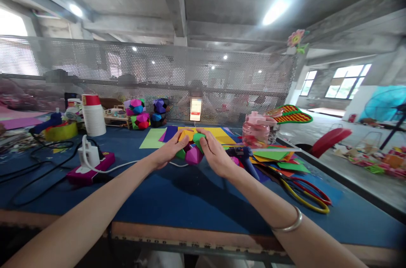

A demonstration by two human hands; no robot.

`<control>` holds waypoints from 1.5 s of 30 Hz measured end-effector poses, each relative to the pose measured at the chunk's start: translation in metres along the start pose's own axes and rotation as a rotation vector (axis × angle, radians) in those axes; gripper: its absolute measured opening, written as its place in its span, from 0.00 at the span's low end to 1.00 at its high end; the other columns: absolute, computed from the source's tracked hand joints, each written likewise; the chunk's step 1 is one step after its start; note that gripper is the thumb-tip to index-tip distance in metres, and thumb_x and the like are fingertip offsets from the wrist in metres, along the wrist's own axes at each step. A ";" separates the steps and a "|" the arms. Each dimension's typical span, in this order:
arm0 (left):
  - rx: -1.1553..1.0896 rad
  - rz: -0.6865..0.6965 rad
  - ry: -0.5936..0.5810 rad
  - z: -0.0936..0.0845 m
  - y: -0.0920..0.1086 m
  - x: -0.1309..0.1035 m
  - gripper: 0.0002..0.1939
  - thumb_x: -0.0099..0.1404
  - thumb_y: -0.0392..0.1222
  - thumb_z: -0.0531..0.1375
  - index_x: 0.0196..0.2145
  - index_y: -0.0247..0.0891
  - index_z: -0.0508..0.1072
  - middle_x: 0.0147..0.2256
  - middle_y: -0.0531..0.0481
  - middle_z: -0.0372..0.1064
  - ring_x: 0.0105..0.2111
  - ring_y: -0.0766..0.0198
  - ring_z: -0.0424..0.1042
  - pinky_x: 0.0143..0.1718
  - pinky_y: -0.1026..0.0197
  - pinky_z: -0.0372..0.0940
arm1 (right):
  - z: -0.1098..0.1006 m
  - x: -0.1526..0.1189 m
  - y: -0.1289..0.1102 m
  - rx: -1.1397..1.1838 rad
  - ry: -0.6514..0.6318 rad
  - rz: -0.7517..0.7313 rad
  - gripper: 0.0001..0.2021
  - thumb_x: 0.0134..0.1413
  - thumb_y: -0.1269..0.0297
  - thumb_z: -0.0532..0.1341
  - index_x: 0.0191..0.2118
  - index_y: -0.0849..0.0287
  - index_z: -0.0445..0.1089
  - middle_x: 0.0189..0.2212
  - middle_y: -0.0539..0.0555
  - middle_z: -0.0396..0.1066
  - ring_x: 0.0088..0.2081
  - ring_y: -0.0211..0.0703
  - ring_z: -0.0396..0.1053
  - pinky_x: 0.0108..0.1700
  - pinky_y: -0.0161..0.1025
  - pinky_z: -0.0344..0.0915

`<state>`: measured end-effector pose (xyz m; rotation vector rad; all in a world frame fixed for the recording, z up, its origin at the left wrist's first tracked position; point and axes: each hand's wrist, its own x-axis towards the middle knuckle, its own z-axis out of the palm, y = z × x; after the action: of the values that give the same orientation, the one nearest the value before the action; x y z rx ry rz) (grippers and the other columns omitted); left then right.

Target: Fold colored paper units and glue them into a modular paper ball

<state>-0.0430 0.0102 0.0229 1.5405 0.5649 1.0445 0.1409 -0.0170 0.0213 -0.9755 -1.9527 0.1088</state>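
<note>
Between my two hands, above the blue table mat (pixel 190 204), is a faceted folded-paper ball (pixel 194 156) with purple, green and orange faces. My left hand (pixel 169 149) curves around its left side, fingers on the orange part. On the other side my right hand (pixel 215 154) grips it, with the thumb against a green face. Parts of the ball are hidden behind the fingers. Coloured paper sheets (pixel 152 139) lie flat just beyond the hands. To the right of my right hand rests a glue gun (pixel 245 160).
Scissors (pixel 304 194) with red and yellow handles lie at right beside paper scraps (pixel 279 154). A pink bottle (pixel 254 132) stands behind. At left are a purple power strip (pixel 90 170) with cables and stacked paper cups (pixel 94 118). Finished-looking paper balls (pixel 138 111) and a lit phone (pixel 195 109) stand farther back.
</note>
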 end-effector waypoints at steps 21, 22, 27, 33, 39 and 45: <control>-0.067 -0.015 -0.006 0.005 0.001 0.000 0.27 0.62 0.59 0.60 0.56 0.48 0.64 0.54 0.48 0.66 0.50 0.59 0.68 0.44 0.63 0.67 | -0.008 0.004 -0.008 0.032 0.035 -0.026 0.19 0.68 0.55 0.45 0.57 0.54 0.61 0.54 0.59 0.64 0.57 0.47 0.62 0.61 0.50 0.57; -0.085 -0.042 0.001 0.005 0.001 0.000 0.28 0.61 0.60 0.60 0.56 0.49 0.64 0.54 0.48 0.67 0.48 0.60 0.70 0.41 0.64 0.68 | -0.008 0.004 -0.008 0.019 0.063 -0.015 0.19 0.68 0.54 0.45 0.57 0.54 0.61 0.54 0.59 0.63 0.58 0.47 0.61 0.61 0.51 0.57; -0.116 -0.055 0.068 0.002 0.000 0.003 0.31 0.57 0.63 0.62 0.54 0.50 0.65 0.49 0.49 0.70 0.37 0.64 0.73 0.32 0.65 0.69 | -0.006 0.005 -0.004 0.027 0.187 0.111 0.23 0.66 0.47 0.46 0.60 0.53 0.57 0.57 0.61 0.57 0.61 0.51 0.55 0.63 0.55 0.52; -0.137 -0.001 0.108 0.001 0.002 0.005 0.31 0.57 0.61 0.63 0.56 0.50 0.63 0.48 0.50 0.70 0.35 0.65 0.72 0.30 0.67 0.68 | 0.008 0.006 0.007 0.195 0.237 0.245 0.25 0.65 0.46 0.44 0.56 0.57 0.61 0.52 0.61 0.62 0.56 0.49 0.60 0.61 0.52 0.55; -0.036 0.116 0.116 0.005 -0.002 0.004 0.28 0.62 0.57 0.61 0.55 0.43 0.63 0.53 0.46 0.66 0.45 0.63 0.69 0.45 0.64 0.66 | 0.014 0.004 0.005 0.313 0.172 0.180 0.19 0.65 0.50 0.49 0.53 0.53 0.64 0.51 0.56 0.66 0.53 0.45 0.63 0.58 0.46 0.59; 0.140 0.240 0.078 -0.002 -0.015 0.008 0.25 0.67 0.57 0.54 0.57 0.43 0.60 0.54 0.46 0.62 0.52 0.60 0.64 0.55 0.59 0.59 | 0.012 0.004 0.001 0.379 0.102 0.211 0.20 0.64 0.50 0.50 0.56 0.53 0.63 0.52 0.55 0.67 0.52 0.44 0.65 0.56 0.43 0.61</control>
<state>-0.0377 0.0214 0.0108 1.7277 0.5247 1.2741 0.1317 -0.0098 0.0168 -0.9086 -1.6524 0.5200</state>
